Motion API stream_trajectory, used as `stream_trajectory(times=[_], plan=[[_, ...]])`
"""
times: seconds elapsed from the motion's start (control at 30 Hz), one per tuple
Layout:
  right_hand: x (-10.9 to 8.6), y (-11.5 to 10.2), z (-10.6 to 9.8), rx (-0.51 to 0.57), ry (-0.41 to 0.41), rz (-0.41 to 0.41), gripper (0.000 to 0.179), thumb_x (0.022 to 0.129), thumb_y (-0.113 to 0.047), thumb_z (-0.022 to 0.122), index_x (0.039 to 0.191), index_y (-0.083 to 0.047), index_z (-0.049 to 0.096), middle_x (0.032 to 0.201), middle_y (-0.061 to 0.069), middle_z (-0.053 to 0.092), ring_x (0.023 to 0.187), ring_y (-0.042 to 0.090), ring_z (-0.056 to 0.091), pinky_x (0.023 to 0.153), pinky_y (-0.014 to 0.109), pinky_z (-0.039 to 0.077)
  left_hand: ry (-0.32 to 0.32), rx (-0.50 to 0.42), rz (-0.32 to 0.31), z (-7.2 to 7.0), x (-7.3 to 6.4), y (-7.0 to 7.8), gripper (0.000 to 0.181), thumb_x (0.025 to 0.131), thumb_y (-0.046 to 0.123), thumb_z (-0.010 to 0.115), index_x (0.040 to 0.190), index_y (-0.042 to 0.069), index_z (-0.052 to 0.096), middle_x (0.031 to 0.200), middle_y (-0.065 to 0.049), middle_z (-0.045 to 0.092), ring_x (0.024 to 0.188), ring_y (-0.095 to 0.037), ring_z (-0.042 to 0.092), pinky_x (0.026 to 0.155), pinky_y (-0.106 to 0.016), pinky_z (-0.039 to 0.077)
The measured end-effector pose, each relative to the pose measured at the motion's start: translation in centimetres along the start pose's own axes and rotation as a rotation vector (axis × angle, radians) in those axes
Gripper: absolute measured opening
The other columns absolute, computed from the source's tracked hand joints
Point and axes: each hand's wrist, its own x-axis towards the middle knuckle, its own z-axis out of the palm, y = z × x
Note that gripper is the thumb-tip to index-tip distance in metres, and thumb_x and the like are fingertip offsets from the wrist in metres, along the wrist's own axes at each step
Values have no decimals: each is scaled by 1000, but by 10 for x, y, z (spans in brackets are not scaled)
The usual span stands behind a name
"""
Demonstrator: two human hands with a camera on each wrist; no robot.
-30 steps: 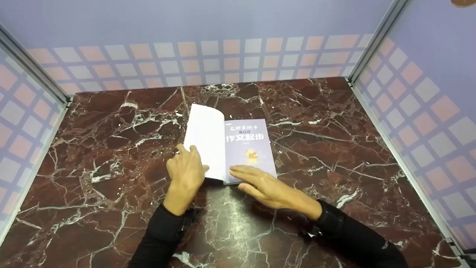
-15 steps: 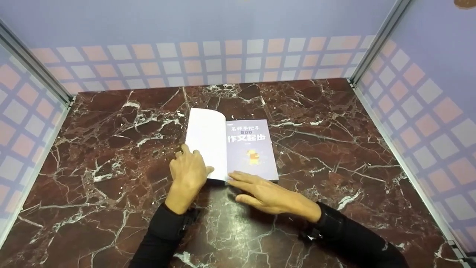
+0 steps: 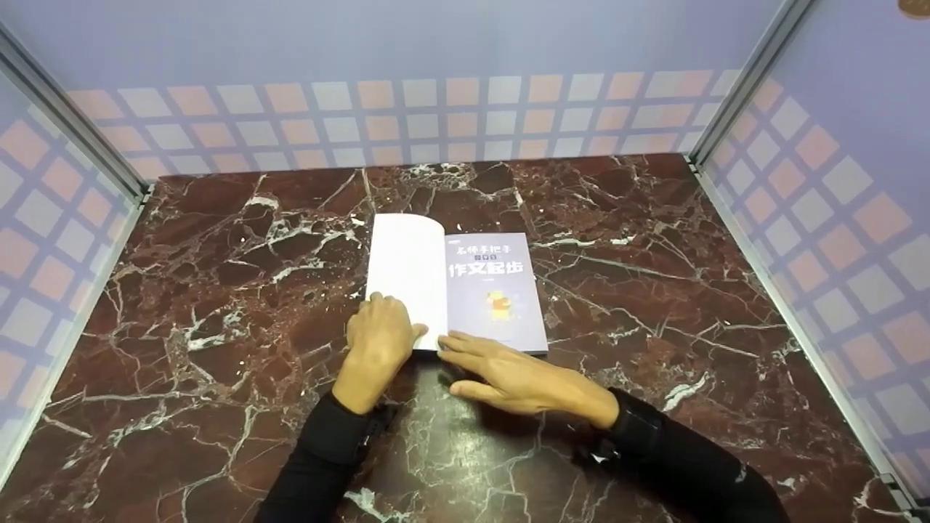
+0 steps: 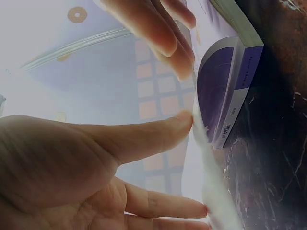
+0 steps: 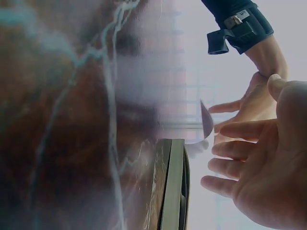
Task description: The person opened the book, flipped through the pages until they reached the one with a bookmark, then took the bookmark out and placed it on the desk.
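Observation:
A thick paperback book point(image 3: 494, 290) lies on the table with its front cover swung over to the left. Its title page is lilac, with white characters and a small yellow bear figure. The cover's white inner side point(image 3: 407, 269) bows up near the spine. My left hand point(image 3: 380, 334) touches that white side at its lower left; in the left wrist view, the thumb point(image 4: 158, 139) and fingertips meet its surface. Near the spine's lower end is my right hand point(image 3: 516, 374), fingers extended. In the right wrist view its fingers stand apart from the page block point(image 5: 172, 187).
The table point(image 3: 218, 290) is dark red marble with white veins. Lilac panels with pink and white squares, such as the back wall point(image 3: 465, 109), enclose it at the back and sides. Metal posts point(image 3: 752, 80) stand at the back corners.
The cover has sunk flatter to the left. My left hand has shifted slightly right and down with it. My right hand has slid left, from the title page toward the spine's lower end.

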Motion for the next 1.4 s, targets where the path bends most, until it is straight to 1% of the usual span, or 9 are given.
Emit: stream_trajectory(times=[0.13,0.3,0.47,0.6,0.67,0.8,1.03,1.2,1.4], plan=[[1,1,2,-26,-26,9,71,108,-56,37,158,-6,37,169,11,22,156,27,19,125,47,19,7,-68,13,2,1,0,63,89,31,82,128,-11,58,114,-32,64,97,-46,68,80,-54,60],[2,2,6,-42,-44,13,73,107,-59,36,158,-6,39,169,10,20,155,27,20,125,47,18,-11,-72,47,3,1,0,72,90,25,81,149,3,47,120,-37,61,98,-49,68,80,-57,59],[4,2,7,-50,-47,12,74,106,-60,36,157,-6,40,168,11,22,155,27,20,125,48,18,-35,0,56,4,1,-1,55,91,31,79,134,2,60,117,-35,60,103,-48,66,83,-56,58],[5,2,9,-64,-49,8,74,106,-60,36,156,-5,42,168,12,24,155,28,20,125,49,17,-40,6,59,7,3,-1,50,91,32,80,121,-4,66,121,-33,56,111,-47,60,85,-55,58],[5,2,9,-75,-49,5,74,106,-60,35,156,-5,42,168,13,24,155,28,21,126,49,16,-60,-10,68,8,4,-1,52,91,32,80,121,-8,66,130,-33,51,118,-47,55,87,-55,58],[5,2,10,-98,-44,-4,74,107,-60,36,155,-4,43,167,14,26,154,27,23,126,50,14,-138,-44,92,10,6,0,62,94,29,76,132,-15,57,151,-36,38,135,-50,44,101,-56,51],[6,3,9,-131,-45,-12,72,107,-58,38,153,-3,46,165,14,29,154,25,26,126,52,12,-199,-76,157,13,7,-2,61,98,22,72,135,-20,48,136,-38,51,116,-48,61,104,-51,50],[6,3,9,-140,-47,-16,71,107,-58,37,153,-4,46,165,13,31,153,24,28,126,53,12,-243,-120,139,12,7,-2,65,99,20,70,145,-14,39,141,-42,46,119,-51,59,104,-54,50],[6,3,10,-140,-50,-25,71,107,-58,36,152,-4,46,165,12,30,153,25,28,125,54,13,-253,-116,140,13,8,-3,62,98,22,72,142,-11,42,133,-41,50,109,-51,64,95,-54,55]])
